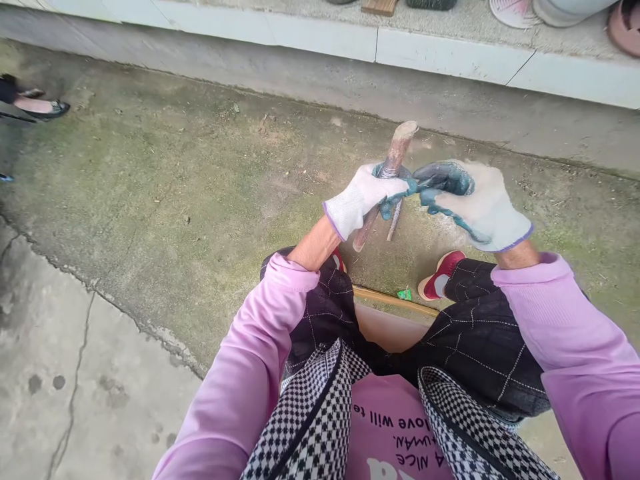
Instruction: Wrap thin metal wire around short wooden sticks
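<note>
My left hand (367, 193), in a white glove with blue-green coated fingers, is closed around a thick wooden stick (400, 143). The stick tilts, its cut top above the hand and its lower end below. Grey wire or cord (389, 171) is wound around it in tight turns just over my fingers. A thinner ribbed rod (394, 223) sticks out under the same hand; how it joins the stick is hidden. Close by on the right, my right hand (473, 197), gloved alike, pinches its fingertips near the left fingertips. What lies in that pinch is too small to make out.
A raised ledge with white tile edging (320, 40) runs along the top, with pots and shoes on it. Between my red shoes lie a small green wrapper (405, 294) and a bamboo-like strip (395, 300). Another person's foot (43, 107) shows at far left.
</note>
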Available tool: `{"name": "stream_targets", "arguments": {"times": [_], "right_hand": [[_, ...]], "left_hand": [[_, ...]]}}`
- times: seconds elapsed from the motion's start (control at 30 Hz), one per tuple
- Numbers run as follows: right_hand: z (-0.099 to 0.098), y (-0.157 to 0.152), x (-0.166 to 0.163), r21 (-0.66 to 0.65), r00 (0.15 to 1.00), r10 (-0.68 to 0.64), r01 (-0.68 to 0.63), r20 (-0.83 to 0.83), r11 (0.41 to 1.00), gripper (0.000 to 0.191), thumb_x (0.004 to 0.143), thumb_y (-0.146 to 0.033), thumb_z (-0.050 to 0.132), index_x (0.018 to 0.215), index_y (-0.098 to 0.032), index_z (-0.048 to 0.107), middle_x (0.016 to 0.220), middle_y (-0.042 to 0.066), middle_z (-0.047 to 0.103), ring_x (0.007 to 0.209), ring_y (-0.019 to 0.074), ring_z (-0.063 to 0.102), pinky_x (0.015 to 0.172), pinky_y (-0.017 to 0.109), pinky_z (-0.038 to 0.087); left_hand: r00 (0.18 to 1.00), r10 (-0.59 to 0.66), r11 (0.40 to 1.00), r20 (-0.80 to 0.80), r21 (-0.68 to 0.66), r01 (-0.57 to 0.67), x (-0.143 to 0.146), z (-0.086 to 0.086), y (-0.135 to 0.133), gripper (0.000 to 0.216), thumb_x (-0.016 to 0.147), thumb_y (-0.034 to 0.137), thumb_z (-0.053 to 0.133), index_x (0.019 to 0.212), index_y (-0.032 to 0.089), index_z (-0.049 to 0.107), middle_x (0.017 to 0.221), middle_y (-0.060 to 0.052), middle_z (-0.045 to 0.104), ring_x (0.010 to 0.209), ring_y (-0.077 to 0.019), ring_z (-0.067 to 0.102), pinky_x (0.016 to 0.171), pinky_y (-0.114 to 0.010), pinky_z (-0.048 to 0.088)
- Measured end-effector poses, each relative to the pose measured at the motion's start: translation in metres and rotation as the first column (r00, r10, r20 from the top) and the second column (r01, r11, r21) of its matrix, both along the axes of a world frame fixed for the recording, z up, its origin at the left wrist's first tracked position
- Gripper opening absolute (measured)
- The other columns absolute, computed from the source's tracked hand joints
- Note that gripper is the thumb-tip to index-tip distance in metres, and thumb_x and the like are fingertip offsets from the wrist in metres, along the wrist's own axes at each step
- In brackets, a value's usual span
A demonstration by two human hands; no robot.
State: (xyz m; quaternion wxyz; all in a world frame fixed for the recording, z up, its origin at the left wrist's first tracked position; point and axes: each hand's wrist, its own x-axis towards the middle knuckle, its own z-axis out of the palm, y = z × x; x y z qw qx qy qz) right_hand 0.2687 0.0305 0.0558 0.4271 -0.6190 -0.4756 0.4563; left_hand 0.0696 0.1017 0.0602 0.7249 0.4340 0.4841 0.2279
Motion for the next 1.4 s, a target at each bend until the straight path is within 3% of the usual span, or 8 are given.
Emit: {"name": "stream_targets", "arguments": {"times": [0.1, 0.23, 0.4, 0.63, 0.8, 1.0, 1.23, 1.4], "right_hand": [[-0.005, -0.001, -0.003, 0.039, 0.988, -0.024, 0.018, 0.154, 0.999, 0.016, 0.078, -0.030, 0.085, 0.094, -0.031, 0.086, 0.085, 0.000, 0.083, 0.074, 0.0238, 0.071, 0.069, 0.040, 0.063], [-0.011, -0.002, 0.003, 0.020, 0.981, -0.041, 0.038, 0.190, 0.999, 0.008, 0.088, -0.037, 0.087, 0.095, -0.033, 0.083, 0.083, 0.002, 0.080, 0.081, 0.0292, 0.075, 0.069, 0.042, 0.061], [-0.015, -0.001, 0.009, 0.062, 0.960, -0.068, 0.053, 0.273, 0.997, 0.007, 0.086, -0.036, 0.084, 0.090, -0.031, 0.082, 0.077, 0.001, 0.076, 0.072, 0.0250, 0.067, 0.067, 0.041, 0.056], [-0.016, 0.002, 0.012, 0.022, 0.930, -0.027, 0.021, 0.367, 1.000, 0.011, 0.084, -0.031, 0.080, 0.079, -0.037, 0.073, 0.073, 0.001, 0.070, 0.067, 0.0282, 0.062, 0.060, 0.045, 0.055], [-0.022, 0.008, 0.012, -0.025, 0.901, 0.072, -0.067, 0.428, 0.997, 0.002, 0.082, -0.030, 0.076, 0.081, -0.032, 0.076, 0.077, 0.003, 0.074, 0.072, 0.0273, 0.065, 0.068, 0.045, 0.057], [-0.021, 0.004, 0.005, 0.003, 0.895, 0.153, -0.170, 0.419, 0.985, 0.034, 0.088, -0.033, 0.079, 0.119, -0.028, 0.091, 0.087, 0.002, 0.085, 0.087, 0.0281, 0.079, 0.088, 0.044, 0.067], [-0.021, 0.001, 0.005, 0.062, 0.880, 0.101, -0.147, 0.464, 0.987, 0.011, 0.095, -0.031, 0.083, 0.104, -0.034, 0.088, 0.107, 0.005, 0.091, 0.114, 0.0379, 0.086, 0.099, 0.053, 0.071], [-0.029, 0.004, 0.011, -0.019, 0.794, 0.197, -0.228, 0.575, 0.973, 0.005, 0.096, -0.033, 0.083, 0.101, -0.036, 0.083, 0.117, 0.007, 0.091, 0.124, 0.0426, 0.083, 0.105, 0.056, 0.065]], "left_hand": [[0.998, -0.033, 0.998, 0.049, -0.055, 0.035, 0.003, -0.002, 0.000, 0.036, 0.092, 0.034, 0.101, 0.095, 0.020, 0.068, 0.063, 0.008, 0.055, 0.052, -0.0079, 0.049, 0.059, -0.025, 0.053], [0.995, -0.004, 0.996, 0.096, -0.089, 0.013, 0.005, -0.003, 0.003, 0.039, 0.101, 0.048, 0.097, 0.098, 0.020, 0.071, 0.063, 0.007, 0.053, 0.053, -0.0092, 0.055, 0.059, -0.024, 0.051], [0.986, 0.087, 0.992, 0.143, -0.103, -0.073, 0.005, -0.004, 0.016, 0.031, 0.115, 0.043, 0.081, 0.100, 0.019, 0.070, 0.071, 0.005, 0.064, 0.057, -0.0091, 0.059, 0.066, -0.023, 0.057], [0.994, 0.083, 0.993, 0.068, -0.084, -0.077, 0.008, -0.012, 0.020, 0.043, 0.108, 0.054, 0.090, 0.095, 0.019, 0.068, 0.066, 0.005, 0.061, 0.055, -0.0109, 0.058, 0.067, -0.028, 0.058], [0.993, 0.075, 0.992, 0.093, -0.105, -0.065, 0.005, -0.019, 0.021, 0.050, 0.111, 0.065, 0.084, 0.093, 0.021, 0.069, 0.065, 0.006, 0.056, 0.053, -0.0107, 0.055, 0.063, -0.029, 0.054], [0.989, 0.109, 0.988, 0.098, -0.118, -0.097, -0.002, -0.025, 0.026, 0.049, 0.110, 0.064, 0.087, 0.094, 0.020, 0.072, 0.067, 0.004, 0.060, 0.057, -0.0113, 0.058, 0.067, -0.030, 0.054], [0.994, 0.094, 0.990, 0.049, -0.108, -0.088, 0.004, -0.023, 0.024, 0.049, 0.108, 0.062, 0.089, 0.094, 0.018, 0.074, 0.067, 0.002, 0.059, 0.063, -0.0158, 0.066, 0.073, -0.034, 0.059], [0.996, 0.054, 0.991, 0.069, -0.130, -0.045, 0.009, -0.017, 0.018, 0.052, 0.112, 0.062, 0.084, 0.088, 0.020, 0.067, 0.067, 0.004, 0.054, 0.056, -0.0099, 0.053, 0.065, -0.029, 0.050]]}}
